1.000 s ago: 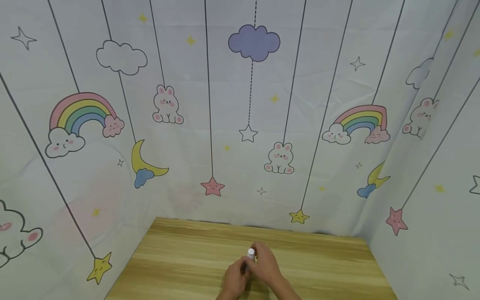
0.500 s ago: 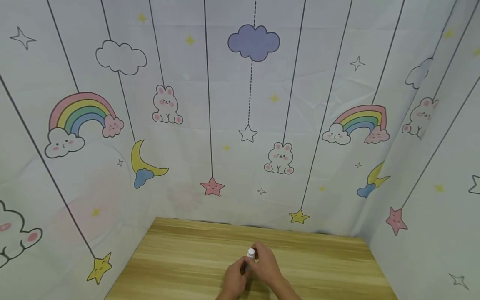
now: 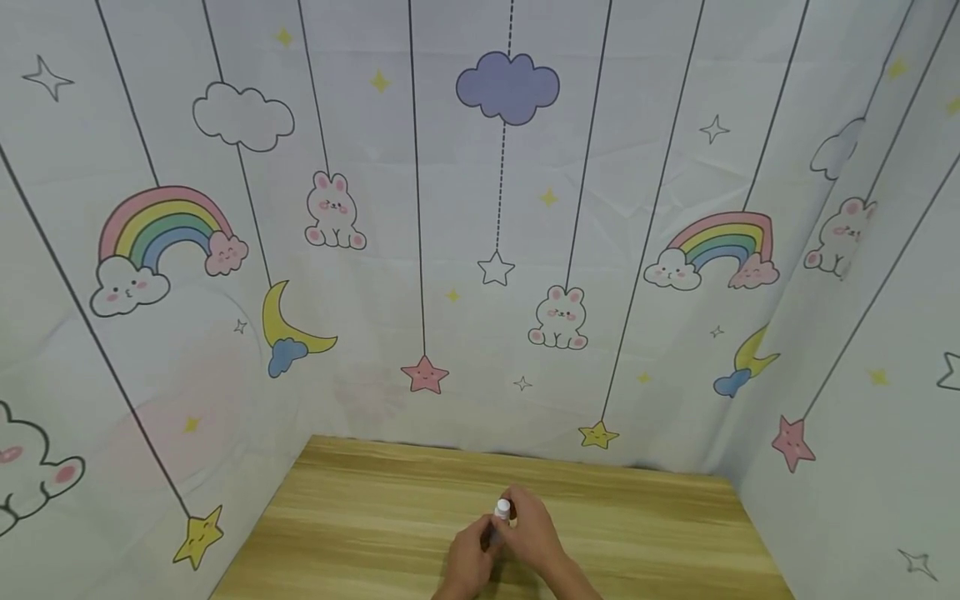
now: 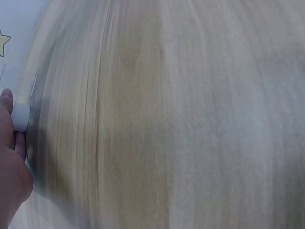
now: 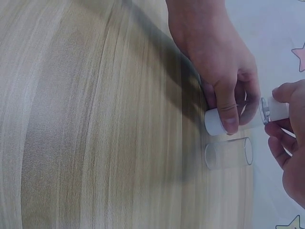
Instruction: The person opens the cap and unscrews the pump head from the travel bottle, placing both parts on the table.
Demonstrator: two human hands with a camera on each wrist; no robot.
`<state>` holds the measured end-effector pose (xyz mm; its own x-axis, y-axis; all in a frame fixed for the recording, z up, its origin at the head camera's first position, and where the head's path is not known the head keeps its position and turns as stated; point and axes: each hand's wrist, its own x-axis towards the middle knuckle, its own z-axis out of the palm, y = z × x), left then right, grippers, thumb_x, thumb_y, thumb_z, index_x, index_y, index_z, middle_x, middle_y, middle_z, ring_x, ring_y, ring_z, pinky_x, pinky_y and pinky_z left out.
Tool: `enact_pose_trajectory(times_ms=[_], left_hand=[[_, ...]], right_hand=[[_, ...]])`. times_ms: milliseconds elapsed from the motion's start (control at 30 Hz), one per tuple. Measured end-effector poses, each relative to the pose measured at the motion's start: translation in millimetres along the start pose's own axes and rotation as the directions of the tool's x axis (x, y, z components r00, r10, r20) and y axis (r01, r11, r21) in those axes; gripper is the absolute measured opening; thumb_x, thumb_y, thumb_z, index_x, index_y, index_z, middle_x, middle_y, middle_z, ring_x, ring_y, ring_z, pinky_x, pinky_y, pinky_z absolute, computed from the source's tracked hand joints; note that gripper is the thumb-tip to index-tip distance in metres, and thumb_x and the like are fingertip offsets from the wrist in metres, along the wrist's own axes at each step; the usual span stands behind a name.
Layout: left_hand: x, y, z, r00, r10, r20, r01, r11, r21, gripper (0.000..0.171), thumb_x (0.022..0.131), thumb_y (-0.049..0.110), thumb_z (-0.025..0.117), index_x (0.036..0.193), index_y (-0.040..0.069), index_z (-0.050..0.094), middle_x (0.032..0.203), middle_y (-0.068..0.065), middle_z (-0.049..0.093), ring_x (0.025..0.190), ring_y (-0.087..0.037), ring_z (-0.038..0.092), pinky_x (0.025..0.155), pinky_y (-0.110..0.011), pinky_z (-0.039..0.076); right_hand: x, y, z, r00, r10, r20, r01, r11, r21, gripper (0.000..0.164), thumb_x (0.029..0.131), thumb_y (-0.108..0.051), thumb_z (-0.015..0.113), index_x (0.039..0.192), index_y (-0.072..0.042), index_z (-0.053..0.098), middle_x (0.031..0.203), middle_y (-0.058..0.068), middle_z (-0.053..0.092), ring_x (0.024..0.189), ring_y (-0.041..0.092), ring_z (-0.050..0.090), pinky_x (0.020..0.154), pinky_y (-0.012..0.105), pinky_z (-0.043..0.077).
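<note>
Both hands are on a small upright bottle with a white top [image 3: 503,506]. Its white base [image 5: 214,123] stands at the table surface in the right wrist view. My left hand [image 3: 471,554] grips the lower part, with thumb and fingers around it. At the upper end, my right hand [image 5: 295,133] pinches the white top [image 5: 280,109], just above a clear ring [image 5: 265,112]. Most of the bottle's body is hidden by the fingers. Beside the bottle stands a clear cylinder [image 5: 229,153], like an empty cup or cover. The left wrist view shows the white base [image 4: 20,117] at its edge.
The wood-grain table [image 3: 375,492] spreads around the hands. White fabric with printed rainbows, rabbits and stars forms a back wall [image 3: 465,325], a left wall [image 3: 247,450] and a right wall [image 3: 847,517].
</note>
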<state>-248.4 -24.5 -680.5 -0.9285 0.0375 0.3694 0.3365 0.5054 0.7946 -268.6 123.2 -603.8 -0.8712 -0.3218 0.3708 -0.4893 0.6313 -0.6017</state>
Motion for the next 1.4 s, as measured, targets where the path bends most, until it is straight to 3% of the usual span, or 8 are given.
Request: enact_pose_trajectory(times_ms=[533, 800, 1100, 1400], left_hand=[[-0.7, 1.0, -1.5, 1.000, -0.024, 0.020, 0.024, 0.999, -0.027, 0.030, 0.092, 0.007, 0.082, 0.121, 0.011, 0.074, 0.112, -0.007, 0.079, 0.102, -0.023, 0.074, 0.085, -0.039, 0.062], [0.0, 0.7, -0.9, 0.998, -0.043, 0.042, 0.045, 0.998, -0.037, 0.031, 0.093, 0.006, 0.080, 0.123, 0.008, 0.073, 0.116, -0.011, 0.078, 0.106, -0.027, 0.075, 0.088, -0.041, 0.063], [0.4, 0.5, -1.1, 0.997, -0.056, 0.059, 0.059, 0.997, -0.051, 0.030, 0.094, 0.006, 0.079, 0.123, 0.009, 0.073, 0.117, -0.012, 0.078, 0.107, -0.030, 0.075, 0.088, -0.042, 0.063], [0.4, -0.5, -0.7, 0.997, -0.055, 0.055, 0.057, 0.997, -0.053, 0.030, 0.095, 0.007, 0.079, 0.124, 0.010, 0.073, 0.117, -0.009, 0.078, 0.107, -0.028, 0.075, 0.087, -0.041, 0.063]], right_hand=[[-1.0, -3.2, -2.8, 1.000, -0.016, -0.009, 0.016, 0.999, 0.036, 0.018, 0.090, -0.004, 0.078, 0.100, -0.011, 0.065, 0.093, -0.003, 0.064, 0.083, 0.011, 0.058, 0.070, 0.028, 0.050], [-0.5, -1.5, -1.1, 0.999, 0.036, 0.001, -0.036, 0.998, 0.056, 0.037, 0.091, -0.006, 0.078, 0.123, -0.002, 0.061, 0.097, -0.003, 0.069, 0.088, 0.014, 0.065, 0.073, 0.033, 0.055], [-1.7, -0.7, -1.1, 1.000, 0.019, -0.014, -0.018, 0.997, 0.079, 0.025, 0.090, -0.004, 0.077, 0.107, -0.011, 0.060, 0.096, -0.004, 0.068, 0.088, 0.012, 0.065, 0.074, 0.031, 0.055], [-1.4, -1.1, -2.5, 0.999, 0.046, 0.016, -0.047, 0.994, 0.098, 0.021, 0.093, -0.006, 0.077, 0.107, -0.013, 0.063, 0.100, -0.004, 0.067, 0.092, 0.013, 0.065, 0.071, 0.027, 0.054]])
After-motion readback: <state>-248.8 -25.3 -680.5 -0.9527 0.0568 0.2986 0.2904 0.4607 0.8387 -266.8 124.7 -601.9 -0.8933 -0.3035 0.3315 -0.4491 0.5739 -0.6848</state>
